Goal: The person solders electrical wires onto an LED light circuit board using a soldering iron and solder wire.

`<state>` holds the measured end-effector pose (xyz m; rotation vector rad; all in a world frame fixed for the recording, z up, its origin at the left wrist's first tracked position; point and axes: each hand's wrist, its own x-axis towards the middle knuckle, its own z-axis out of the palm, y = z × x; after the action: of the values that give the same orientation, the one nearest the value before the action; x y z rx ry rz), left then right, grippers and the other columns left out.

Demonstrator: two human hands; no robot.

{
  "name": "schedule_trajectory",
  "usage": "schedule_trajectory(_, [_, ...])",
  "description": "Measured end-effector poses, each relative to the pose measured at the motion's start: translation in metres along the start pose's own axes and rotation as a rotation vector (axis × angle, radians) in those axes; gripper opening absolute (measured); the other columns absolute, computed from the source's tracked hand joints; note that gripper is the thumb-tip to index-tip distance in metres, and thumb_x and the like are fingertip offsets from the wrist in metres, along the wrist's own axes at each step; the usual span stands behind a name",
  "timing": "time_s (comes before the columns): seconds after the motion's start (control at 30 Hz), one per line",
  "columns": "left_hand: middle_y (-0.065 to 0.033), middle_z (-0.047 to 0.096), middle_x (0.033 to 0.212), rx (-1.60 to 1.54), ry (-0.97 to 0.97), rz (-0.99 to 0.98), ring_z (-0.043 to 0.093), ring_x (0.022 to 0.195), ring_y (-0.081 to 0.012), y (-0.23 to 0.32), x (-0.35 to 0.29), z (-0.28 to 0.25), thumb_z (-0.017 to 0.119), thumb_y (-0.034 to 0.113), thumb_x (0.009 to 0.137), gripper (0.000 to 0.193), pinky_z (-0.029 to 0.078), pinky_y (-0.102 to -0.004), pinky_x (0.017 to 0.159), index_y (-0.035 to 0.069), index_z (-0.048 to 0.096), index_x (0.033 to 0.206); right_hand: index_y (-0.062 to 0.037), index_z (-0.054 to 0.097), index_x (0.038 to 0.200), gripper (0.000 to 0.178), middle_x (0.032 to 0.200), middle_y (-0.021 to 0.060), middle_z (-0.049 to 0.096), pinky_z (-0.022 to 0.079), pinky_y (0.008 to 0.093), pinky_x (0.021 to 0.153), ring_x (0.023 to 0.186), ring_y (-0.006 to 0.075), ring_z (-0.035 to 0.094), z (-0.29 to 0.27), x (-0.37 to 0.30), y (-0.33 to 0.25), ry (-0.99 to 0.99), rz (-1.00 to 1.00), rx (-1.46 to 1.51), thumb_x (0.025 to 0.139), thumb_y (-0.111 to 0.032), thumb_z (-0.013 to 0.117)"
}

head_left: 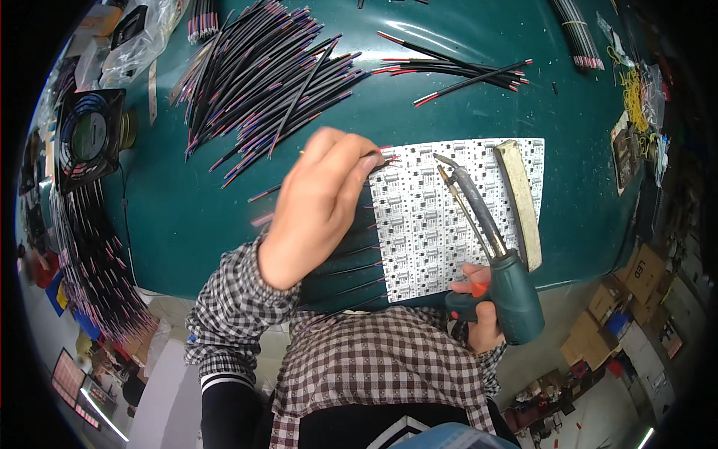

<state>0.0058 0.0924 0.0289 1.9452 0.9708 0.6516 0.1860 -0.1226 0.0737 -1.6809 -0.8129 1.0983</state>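
My left hand (318, 202) is closed in a pinch on a short black cable (386, 161), whose stripped end meets the upper left corner of a white circuit board panel (419, 224). Below that hand, several cables (359, 268) stick out from the panel's left edge. In my right hand (486, 322) is a green soldering gun (516, 295), gripped by its handle. Its tip points up and left over the panel, a little apart from the cable end. A pale, worn bar (521, 202) lies across the panel's right side.
Beyond the panel, a large pile of black cables (277, 82) spreads over the green table (583, 172), with a smaller bunch (464, 71) to its right. A black fan (90, 131) stands at the left, above hanging cables (93, 262). One bundle (580, 37) lies far right.
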Motion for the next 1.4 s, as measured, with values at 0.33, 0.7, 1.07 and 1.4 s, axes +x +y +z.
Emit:
schedule_trajectory(0.33, [-0.0124,0.057,0.081,-0.009,0.022,0.000,0.058,0.072,-0.0283,0.014,-0.024,0.020,0.065,0.000,0.086,0.016,0.048,-0.0355,0.066,0.001,0.067,0.102,0.0104,0.053,0.122,0.051,0.106,0.0200,0.063,0.052,0.0493,0.091,0.101,0.0377,0.065,0.003,-0.016,0.019,0.060,-0.085,0.052,0.094,-0.032,0.059])
schedule_trajectory(0.7, [-0.0101,0.062,0.083,-0.081,0.075,-0.142,0.065,0.070,-0.0253,0.006,-0.019,0.038,0.070,0.000,0.077,0.011,0.052,-0.0314,0.058,0.002,0.061,0.084,0.0013,0.028,0.146,0.074,0.126,0.0198,0.056,0.056,0.0419,0.092,0.120,0.0325,0.058,-0.014,-0.033,0.045,-0.002,-0.015,0.086,0.088,-0.011,0.072])
schedule_trajectory(1.07, [-0.0073,0.066,0.075,-0.388,-0.120,-0.343,0.062,0.065,-0.0141,0.003,-0.014,0.022,0.067,0.002,0.084,0.006,0.049,-0.0263,0.059,-0.003,0.064,0.086,0.0013,0.021,0.149,0.075,0.118,0.0172,0.061,0.055,0.0424,0.094,0.116,0.0309,0.060,-0.016,-0.033,0.049,-0.042,-0.076,0.031,0.090,-0.006,0.068])
schedule_trajectory(1.4, [-0.0125,0.068,0.071,-0.153,-0.012,-0.278,0.067,0.062,-0.0256,-0.003,-0.011,0.038,0.070,0.008,0.075,0.010,0.052,-0.0327,0.059,0.000,0.065,0.078,0.0075,0.037,0.140,0.067,0.120,0.0211,0.062,0.058,0.0383,0.089,0.109,0.0282,0.065,-0.009,-0.030,0.040,-0.020,-0.004,0.030,0.085,-0.005,0.074])
